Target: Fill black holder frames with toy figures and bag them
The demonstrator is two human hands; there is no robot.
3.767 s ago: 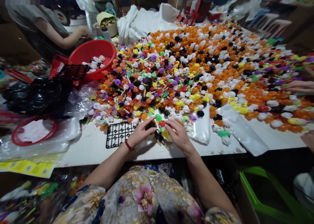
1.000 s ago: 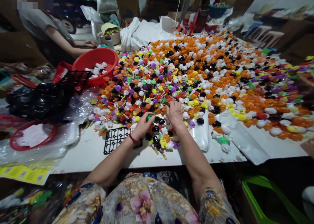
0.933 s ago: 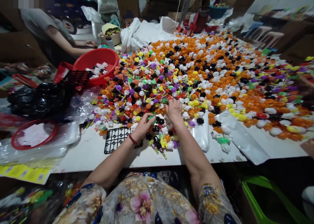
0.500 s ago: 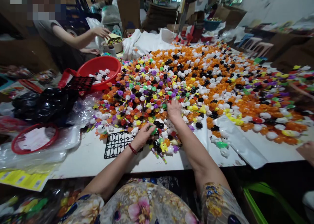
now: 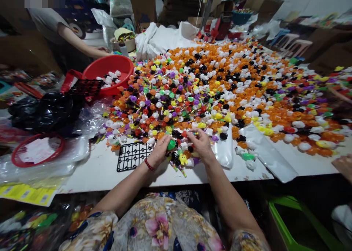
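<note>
My left hand (image 5: 158,152), with a dark red bead bracelet at the wrist, is closed on a small green plastic figure (image 5: 171,145) at its fingertips. To its right, my right hand (image 5: 202,145) pinches a thin multicoloured stick (image 5: 195,133) whose red top (image 5: 183,134) points left. Between and below both hands lies a small heap of figures and sticks, with a yellow figure (image 5: 183,159) on top. A black plastic grid (image 5: 130,156) lies flat on the white table, left of my left hand. Beyond the hands spreads a large pile of small coloured figures (image 5: 170,104).
A red basin (image 5: 128,66) with white pieces stands at the far left. Nearer are a black bag (image 5: 44,111) and a red basket (image 5: 17,159). Clear plastic bags (image 5: 264,152) lie right of my hands. A co-worker's arm (image 5: 79,42) reaches behind the basin; another hand (image 5: 343,166) shows at right.
My right hand has drawn back from the pile toward my left hand, now with a stick in its fingers. The co-worker's raised hand has come down behind the basin.
</note>
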